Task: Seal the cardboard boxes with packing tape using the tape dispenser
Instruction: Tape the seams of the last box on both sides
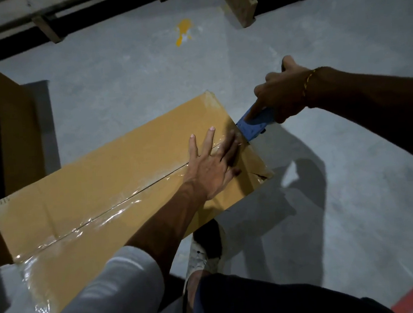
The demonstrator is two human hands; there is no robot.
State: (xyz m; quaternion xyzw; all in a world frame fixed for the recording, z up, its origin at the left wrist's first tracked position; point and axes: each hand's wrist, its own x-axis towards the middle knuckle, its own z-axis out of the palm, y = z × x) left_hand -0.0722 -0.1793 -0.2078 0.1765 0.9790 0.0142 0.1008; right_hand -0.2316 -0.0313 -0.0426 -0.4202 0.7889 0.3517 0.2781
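box [120, 185] lies flat on the floor [123, 76], long seam running from its near-left end to its far-right end. clear tape [112, 211] covers that seam along the whole visible length and wraps down over the near-left end; glare and wrinkles show on it.

left hand [213, 165] flat on the box top near the far-right end, fingers straight and spread, pressing tape and flaps down. it grasps nothing.

right hand [279, 98] clenched around the dispenser [253, 123], index finger laid along the blue body. dispenser sits at the far-right edge of the box, just past the end of the seam, tilted down toward the end face. blade and roll are hidden by the hand, so i cannot tell whether the tape is cut.

progress, as judged: centre seam of this box looks sealed end to end. left to do: carry the strip over the far-right edge, tear it, rub down the tail. the flap at the near-right corner looks dented with a small gap, may want extra tape.

second box [6, 134], printed side up, stands at the left edge of view, touching or just beside the first; its seam is not visible, so its state is unknown.

my shoe [206, 255] sits just beside the near long edge of the box.
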